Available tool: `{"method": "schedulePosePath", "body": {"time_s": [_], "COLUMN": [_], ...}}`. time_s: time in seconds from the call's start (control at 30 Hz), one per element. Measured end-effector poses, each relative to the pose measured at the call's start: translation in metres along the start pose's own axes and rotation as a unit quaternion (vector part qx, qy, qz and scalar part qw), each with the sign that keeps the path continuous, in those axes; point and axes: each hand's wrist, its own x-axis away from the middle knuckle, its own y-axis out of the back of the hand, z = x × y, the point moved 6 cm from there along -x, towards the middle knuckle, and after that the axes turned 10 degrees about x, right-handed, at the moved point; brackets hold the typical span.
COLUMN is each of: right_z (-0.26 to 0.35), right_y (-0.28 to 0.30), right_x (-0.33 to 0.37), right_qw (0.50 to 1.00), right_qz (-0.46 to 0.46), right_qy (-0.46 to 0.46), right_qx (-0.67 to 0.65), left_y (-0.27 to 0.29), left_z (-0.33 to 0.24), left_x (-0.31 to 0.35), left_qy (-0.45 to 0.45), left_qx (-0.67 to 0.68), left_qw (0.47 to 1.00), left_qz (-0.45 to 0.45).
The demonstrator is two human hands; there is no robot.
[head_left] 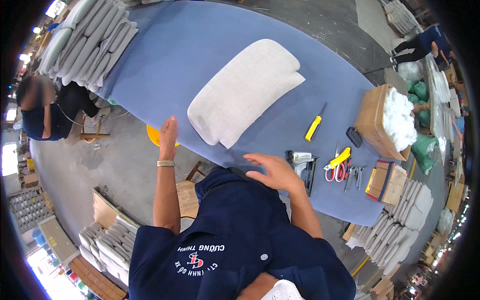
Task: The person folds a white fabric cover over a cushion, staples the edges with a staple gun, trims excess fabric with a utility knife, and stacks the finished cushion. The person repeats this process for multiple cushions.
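A pale grey fabric piece [242, 92], rounded at its far side and notched at two corners, lies flat on the blue-covered table [200, 30]. My left hand [169, 136] is held up beside the table's near left edge, fingers stretched and nothing in it. Close to the table's front edge, my right hand [274, 170] is open and empty, its thumb apart from the fingers. Neither hand touches the fabric. Just right of my right hand lies a staple gun [302, 165]. A yellow-handled screwdriver [313, 128] rests farther up the table.
Red-handled scissors [336, 173], a yellow cutter [341, 156] and pliers [356, 176] lie at the right. Behind them stands a cardboard box [372, 112] of white stuffing. Stacked grey cushions [90, 40] fill the far left corner. A person [55, 110] sits at left.
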Motion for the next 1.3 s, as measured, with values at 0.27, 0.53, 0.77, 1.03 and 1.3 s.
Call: {"method": "schedulePosePath", "body": {"time_s": [0.27,0.53,0.77,1.03,1.3], "right_z": [-0.111,-0.208,-0.239,-0.257,-0.278], "right_y": [0.002,0.044,0.065,0.063,0.080], "right_x": [0.006,-0.087,-0.143,-0.104,-0.119], "right_qw": [0.978,0.822,0.782,0.717,0.662], "right_qz": [-0.117,-0.273,-0.303,-0.515,-0.441], "right_qy": [-0.132,-0.304,-0.364,-0.325,-0.386], "right_qx": [-0.114,-0.397,-0.404,-0.338,-0.467], "left_y": [-0.065,-0.109,-0.118,-0.140,-0.182], "left_z": [0.037,-0.015,-0.011,-0.049,-0.069], "left_x": [-0.051,-0.001,0.012,0.078,0.172], "left_qy": [0.119,0.145,0.161,-0.092,-0.192], "left_qx": [-0.074,0.019,0.075,-0.202,-0.342], "left_qw": [0.990,0.971,0.965,0.949,0.866], "left_qz": [-0.008,0.188,0.192,0.223,0.310]}}
